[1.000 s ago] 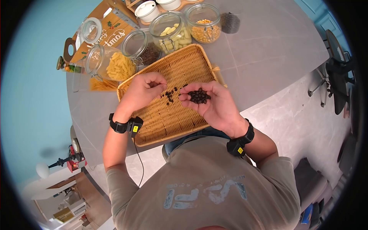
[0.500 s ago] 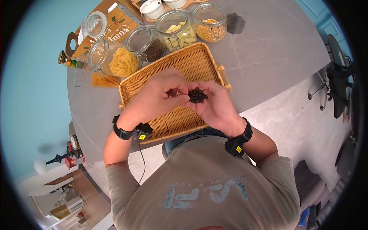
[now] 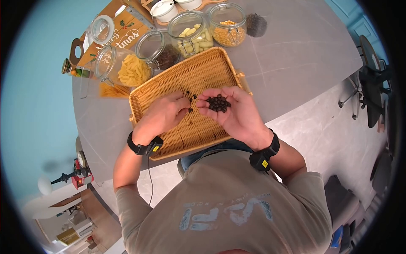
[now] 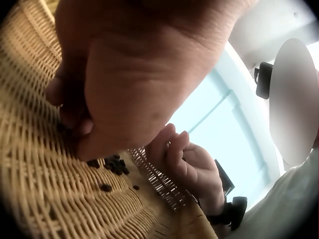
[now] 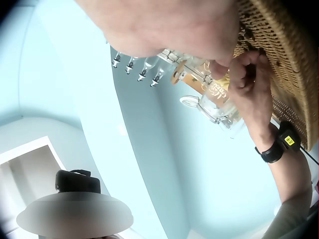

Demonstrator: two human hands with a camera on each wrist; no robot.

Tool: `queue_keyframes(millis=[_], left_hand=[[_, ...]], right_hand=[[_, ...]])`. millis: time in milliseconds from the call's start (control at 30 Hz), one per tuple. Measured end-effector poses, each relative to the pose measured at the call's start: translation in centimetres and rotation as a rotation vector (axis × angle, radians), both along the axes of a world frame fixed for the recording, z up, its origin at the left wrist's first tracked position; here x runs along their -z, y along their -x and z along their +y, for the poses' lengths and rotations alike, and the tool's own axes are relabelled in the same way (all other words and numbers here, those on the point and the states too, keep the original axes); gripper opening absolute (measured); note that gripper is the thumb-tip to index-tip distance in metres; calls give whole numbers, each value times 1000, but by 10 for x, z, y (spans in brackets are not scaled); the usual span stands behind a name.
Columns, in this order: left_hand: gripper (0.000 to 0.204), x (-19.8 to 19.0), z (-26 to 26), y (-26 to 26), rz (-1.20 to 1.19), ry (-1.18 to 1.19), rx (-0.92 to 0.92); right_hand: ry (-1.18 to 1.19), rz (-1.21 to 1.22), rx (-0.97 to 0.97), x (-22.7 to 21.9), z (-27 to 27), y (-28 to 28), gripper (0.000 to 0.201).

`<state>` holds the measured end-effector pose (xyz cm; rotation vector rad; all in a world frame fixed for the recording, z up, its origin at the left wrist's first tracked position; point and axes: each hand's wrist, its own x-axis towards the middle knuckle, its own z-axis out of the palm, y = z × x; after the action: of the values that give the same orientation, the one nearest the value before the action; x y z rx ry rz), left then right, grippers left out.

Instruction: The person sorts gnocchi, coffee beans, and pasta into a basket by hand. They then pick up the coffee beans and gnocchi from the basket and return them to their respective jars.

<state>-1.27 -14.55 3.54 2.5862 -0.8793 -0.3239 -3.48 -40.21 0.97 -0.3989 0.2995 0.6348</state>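
My right hand [image 3: 239, 112] is palm up with cupped fingers, holding a small heap of dark brown coffee beans [image 3: 218, 103] above the basket's right side. Down in the wicker basket [image 3: 203, 70] is my left hand [image 3: 165, 111], its thumb and fingers bent together around a bean at the basket floor, as the right wrist view shows. A few loose beans [image 3: 194, 96] lie on the weave between the two hands. In the left wrist view more loose beans [image 4: 115, 164] show just beyond the left fingertips, while the hand itself covers part of the floor there.
Behind the basket stand glass clip jars: one of pasta [image 3: 134, 70], one of dark beans [image 3: 168, 57], one of pale pieces [image 3: 195, 44], one of corn kernels [image 3: 228, 34]. White lidded pots [image 3: 164, 11] and a wooden sign [image 3: 127, 31] are farther back.
My left hand went from over the basket to the right palm, then back down to the basket floor. My right hand stays almost in place with its beans.
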Motion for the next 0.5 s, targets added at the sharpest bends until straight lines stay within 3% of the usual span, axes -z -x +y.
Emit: queue_keyframes(millis=[500], left_hand=[[14,-8,-6,9,8,-34,-35]], right_hand=[[33,-13,7,-2,-1,-2,43]])
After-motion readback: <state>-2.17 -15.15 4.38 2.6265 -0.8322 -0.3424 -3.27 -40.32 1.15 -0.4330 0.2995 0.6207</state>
